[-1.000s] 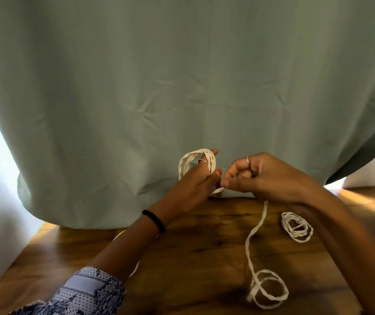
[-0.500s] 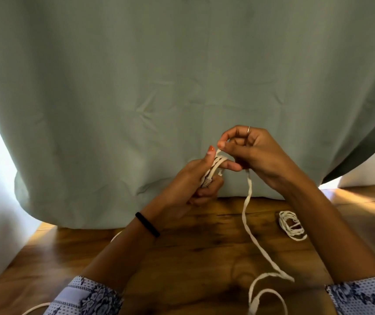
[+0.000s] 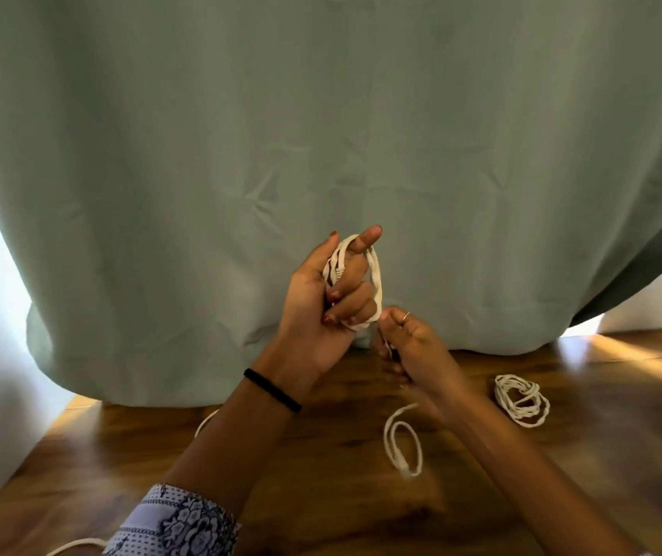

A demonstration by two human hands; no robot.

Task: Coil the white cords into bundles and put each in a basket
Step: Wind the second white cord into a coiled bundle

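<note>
White cord (image 3: 375,274) wraps in several loops around my left hand (image 3: 321,311), which I hold raised in front of the grey-green curtain (image 3: 321,114). The loops run between the thumb and forefinger up top and around the outside of the curled lower fingers, so this hand grips the growing coil with the forefinger pointing up and the other fingers folded in on the strands. My right hand (image 3: 413,351) sits just below and to the right of the coil, fingers curled and pinching the free run of the same cord where it leaves the bottom of the loops; a thin ring shows on one finger. From that hand the cord's loose tail (image 3: 401,447) drops in a blurred hanging loop in front of the wooden counter (image 3: 341,495), under my right forearm. A second cord bundle (image 3: 521,399), already coiled, lies flat on the counter well to the right of the coil in my left hand. Another stretch of white cord (image 3: 205,423) peeks out beside my left forearm, with more at the bottom edge near the patterned sleeve (image 3: 177,523). A black band (image 3: 272,390) circles my left wrist.
</note>
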